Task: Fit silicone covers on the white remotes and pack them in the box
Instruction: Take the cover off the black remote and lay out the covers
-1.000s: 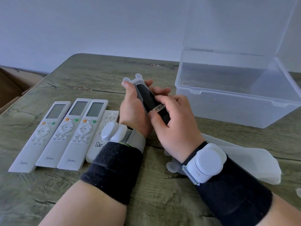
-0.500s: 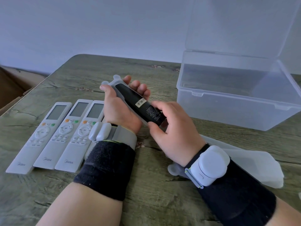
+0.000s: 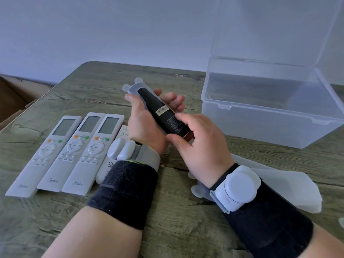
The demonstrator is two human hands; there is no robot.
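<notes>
Tipped steeper, black remote (image 3: 168,120); sticker (image 3: 161,110) seemingly illegible; white remotes (image 3: 74,151) read Midea.

I see a grey-green wood-grain table (image 3: 176,220) filling the lower view, a plain pale wall (image 3: 111,25) at twelve o'clock, and a brown cardboard edge (image 3: 10,101) at nine o'clock.

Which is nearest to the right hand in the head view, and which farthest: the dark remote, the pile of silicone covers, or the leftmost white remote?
1. dark remote: in the right hand itself.
2. pile of silicone covers: lying beneath the right wrist.
3. leftmost white remote: far left.
</notes>
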